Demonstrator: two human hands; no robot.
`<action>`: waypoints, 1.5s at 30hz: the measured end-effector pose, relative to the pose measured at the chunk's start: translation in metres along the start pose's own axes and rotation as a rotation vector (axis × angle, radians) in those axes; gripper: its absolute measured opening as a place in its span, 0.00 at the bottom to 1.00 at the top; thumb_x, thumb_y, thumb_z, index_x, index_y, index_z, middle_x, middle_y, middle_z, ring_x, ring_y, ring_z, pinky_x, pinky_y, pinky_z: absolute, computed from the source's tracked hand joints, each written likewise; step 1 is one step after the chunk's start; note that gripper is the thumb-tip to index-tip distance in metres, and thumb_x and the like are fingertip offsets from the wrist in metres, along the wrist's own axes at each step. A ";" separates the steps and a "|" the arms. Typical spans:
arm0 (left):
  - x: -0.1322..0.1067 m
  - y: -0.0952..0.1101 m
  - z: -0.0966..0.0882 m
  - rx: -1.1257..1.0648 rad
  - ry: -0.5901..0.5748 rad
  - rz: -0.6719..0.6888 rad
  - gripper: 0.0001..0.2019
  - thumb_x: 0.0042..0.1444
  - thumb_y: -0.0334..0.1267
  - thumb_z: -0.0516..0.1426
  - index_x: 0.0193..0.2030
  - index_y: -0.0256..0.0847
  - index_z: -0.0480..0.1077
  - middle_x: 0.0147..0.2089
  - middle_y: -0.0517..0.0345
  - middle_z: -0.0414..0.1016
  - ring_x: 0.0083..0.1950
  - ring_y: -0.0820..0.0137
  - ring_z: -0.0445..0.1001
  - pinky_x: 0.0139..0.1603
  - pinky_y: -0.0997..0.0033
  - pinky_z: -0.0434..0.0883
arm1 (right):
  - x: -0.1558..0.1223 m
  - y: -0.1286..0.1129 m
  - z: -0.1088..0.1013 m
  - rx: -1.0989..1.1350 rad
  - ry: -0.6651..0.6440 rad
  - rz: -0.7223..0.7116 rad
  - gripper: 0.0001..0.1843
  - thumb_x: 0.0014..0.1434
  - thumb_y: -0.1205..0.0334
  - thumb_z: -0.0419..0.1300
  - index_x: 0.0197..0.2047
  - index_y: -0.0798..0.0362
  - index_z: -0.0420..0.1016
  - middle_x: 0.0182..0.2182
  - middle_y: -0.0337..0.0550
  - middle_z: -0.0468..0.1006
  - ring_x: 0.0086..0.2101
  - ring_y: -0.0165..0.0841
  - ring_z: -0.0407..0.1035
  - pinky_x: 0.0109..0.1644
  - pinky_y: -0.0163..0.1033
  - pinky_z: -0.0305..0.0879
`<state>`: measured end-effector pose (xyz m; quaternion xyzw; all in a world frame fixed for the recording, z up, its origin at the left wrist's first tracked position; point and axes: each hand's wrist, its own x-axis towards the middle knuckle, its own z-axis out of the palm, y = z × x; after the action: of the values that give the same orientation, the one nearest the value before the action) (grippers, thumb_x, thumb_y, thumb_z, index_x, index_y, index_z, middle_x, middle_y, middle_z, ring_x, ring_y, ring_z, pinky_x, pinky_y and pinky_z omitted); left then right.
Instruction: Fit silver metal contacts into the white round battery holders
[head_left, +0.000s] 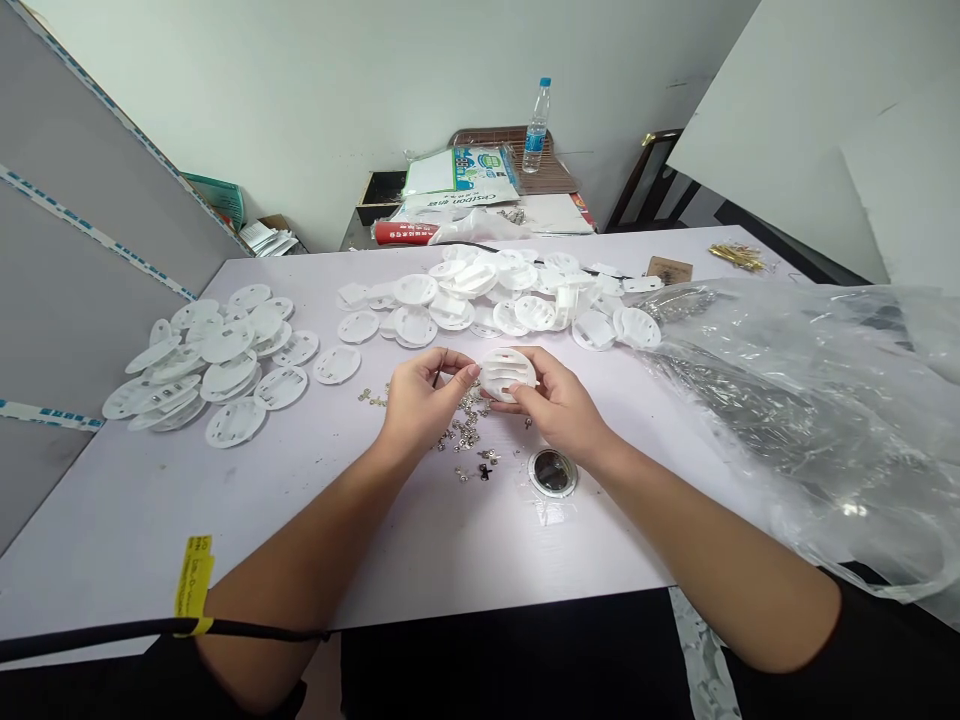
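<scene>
A white plastic disc (508,374) is gripped by the right hand (561,408), the left hand (420,405) half-closed beside it; metal parts (720,410) lie in a clear plastic bag (840,400) at right.

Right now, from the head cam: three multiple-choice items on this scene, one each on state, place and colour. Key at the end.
1. What is the state of the white slotted plastic disc?
A) Lying flat on the table
B) Gripped in the right hand, with the left hand at its edge
C) Inside a cardboard box

2. Where is the clear plastic bag?
A) On the table, right of the hands
B) On the floor
C) Left of the hands

3. What colour is the tag on the black cable?
A) Red
B) Blue
C) Yellow

Key:
1 B: the right hand's fingers wrap the disc.
2 A: the bag spreads across the table's right side.
3 C: the tag shows yellow.
</scene>
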<state>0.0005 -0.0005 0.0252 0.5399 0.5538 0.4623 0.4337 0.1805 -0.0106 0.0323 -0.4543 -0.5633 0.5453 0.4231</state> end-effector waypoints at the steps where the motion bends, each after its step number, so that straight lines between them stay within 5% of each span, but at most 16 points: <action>1: 0.000 0.000 0.000 0.002 0.001 -0.003 0.12 0.55 0.46 0.64 0.36 0.38 0.76 0.22 0.65 0.63 0.20 0.80 0.54 0.18 0.78 0.54 | 0.000 0.001 0.000 -0.006 -0.007 -0.012 0.16 0.63 0.63 0.58 0.54 0.46 0.71 0.52 0.41 0.75 0.48 0.37 0.77 0.53 0.48 0.79; 12: -0.001 -0.001 0.001 0.058 0.033 0.040 0.13 0.55 0.48 0.63 0.35 0.39 0.76 0.18 0.67 0.56 0.20 0.79 0.53 0.19 0.77 0.52 | -0.001 0.006 0.000 -0.037 -0.052 -0.052 0.15 0.64 0.62 0.59 0.55 0.44 0.70 0.54 0.43 0.75 0.51 0.38 0.75 0.55 0.49 0.78; 24: -0.002 -0.006 0.004 0.114 0.007 0.104 0.12 0.58 0.47 0.62 0.36 0.40 0.72 0.23 0.65 0.66 0.19 0.79 0.57 0.20 0.76 0.56 | -0.007 0.006 0.004 -0.048 -0.104 -0.030 0.19 0.65 0.59 0.60 0.59 0.44 0.68 0.56 0.46 0.74 0.53 0.42 0.75 0.56 0.52 0.76; 30: 0.003 -0.008 0.001 0.024 -0.077 0.129 0.10 0.59 0.43 0.60 0.37 0.40 0.67 0.34 0.61 0.70 0.25 0.78 0.67 0.25 0.77 0.63 | -0.008 0.004 0.005 0.012 -0.132 -0.032 0.19 0.65 0.60 0.61 0.59 0.45 0.68 0.56 0.46 0.73 0.55 0.41 0.73 0.57 0.50 0.76; 40: 0.007 -0.006 -0.004 -0.240 -0.321 0.075 0.13 0.59 0.45 0.61 0.42 0.39 0.66 0.32 0.61 0.70 0.29 0.72 0.74 0.33 0.70 0.74 | -0.008 -0.003 0.001 -0.107 -0.155 -0.098 0.18 0.65 0.60 0.58 0.58 0.47 0.68 0.47 0.44 0.77 0.45 0.38 0.76 0.51 0.49 0.77; 45: 0.004 -0.004 -0.006 -0.244 -0.369 0.086 0.13 0.59 0.45 0.62 0.42 0.38 0.68 0.36 0.58 0.70 0.33 0.74 0.73 0.34 0.73 0.71 | -0.011 -0.008 0.000 -0.240 -0.167 -0.103 0.31 0.64 0.52 0.60 0.67 0.42 0.57 0.51 0.46 0.76 0.42 0.39 0.76 0.45 0.48 0.76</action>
<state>-0.0065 0.0035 0.0224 0.5820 0.3816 0.4373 0.5695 0.1826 -0.0213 0.0406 -0.4252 -0.6800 0.4877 0.3450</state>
